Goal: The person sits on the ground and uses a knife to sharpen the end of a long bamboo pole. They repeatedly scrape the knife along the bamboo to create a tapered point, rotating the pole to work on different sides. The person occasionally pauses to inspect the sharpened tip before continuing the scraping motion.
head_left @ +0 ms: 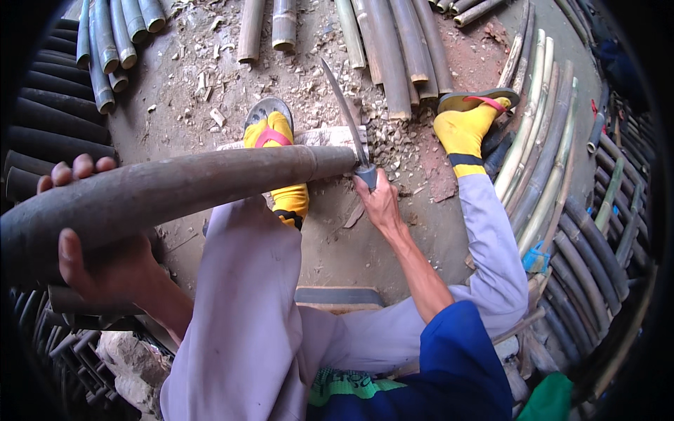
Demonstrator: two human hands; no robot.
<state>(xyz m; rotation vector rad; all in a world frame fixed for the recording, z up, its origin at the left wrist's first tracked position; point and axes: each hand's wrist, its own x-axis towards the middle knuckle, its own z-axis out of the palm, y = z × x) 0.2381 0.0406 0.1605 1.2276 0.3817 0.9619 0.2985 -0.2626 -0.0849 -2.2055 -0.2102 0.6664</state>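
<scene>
A thick, dark bamboo pole (pixel 189 184) reaches from the left edge across my raised leg to the middle of the view. My left hand (pixel 105 259) grips it from below near the left edge, thumb and fingertips showing on either side. In my right hand (pixel 382 200) is a machete (pixel 342 105), the grey handle closed in my fist. Its long, narrow blade points up and away, crossing just past the pole's cut end. Whether blade and pole touch, I cannot tell. Part of the left palm is hidden behind the pole.
Wood chips (pixel 393 151) litter the ground around my feet in yellow socks and sandals. Bamboo poles (pixel 400 56) lie at the far side, dark ones (pixel 56 105) at left, more (pixel 547 154) at right. A rock (pixel 133 365) sits lower left; a low seat (pixel 340 296) lies beneath my legs.
</scene>
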